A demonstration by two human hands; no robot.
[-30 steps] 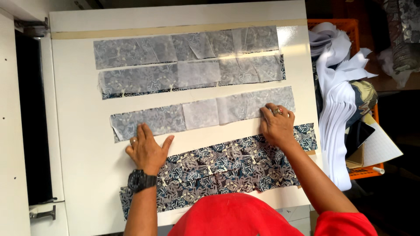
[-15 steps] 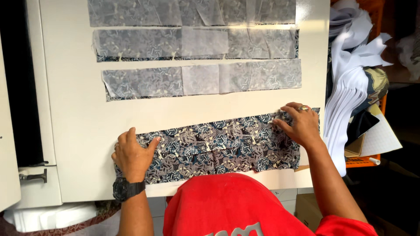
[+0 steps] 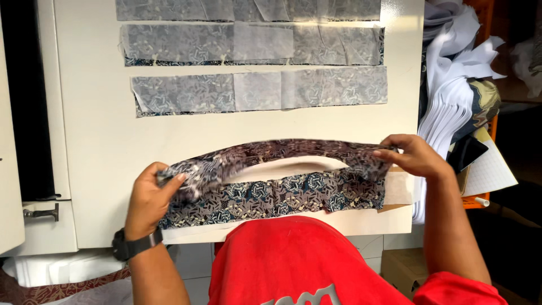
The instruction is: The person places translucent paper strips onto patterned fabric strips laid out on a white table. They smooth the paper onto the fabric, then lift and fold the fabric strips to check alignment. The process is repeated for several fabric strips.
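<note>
Head view looks down past your red cap [image 3: 293, 254] onto a cream surface [image 3: 96, 130]. Your left hand [image 3: 148, 197] pinches the left end of a dark patterned fabric strip [image 3: 271, 153], the grip closed narrow, with thumb and fingers bunching the cloth. Your right hand [image 3: 411, 155] holds the strip's right end the same way, fingers pressed tight on the cloth near the surface's right edge. Between the two hands the strip is lifted off the surface and arches upward, so a pale gap shows beneath its middle. Just below it a second dark patterned strip [image 3: 282, 195] lies flat on the surface, its near edge close to your cap. A black watch [image 3: 135, 245] sits on your left wrist.

Farther up the surface, well apart from your hands, three pale grey strips lie flat in parallel rows: the nearest grey strip [image 3: 259, 92], the middle grey strip [image 3: 251, 44] and the far grey strip [image 3: 248, 8], the last cut off by the frame's top. To the right of the surface, a pile of white fabric pieces [image 3: 451, 107] hangs beside your right hand.
</note>
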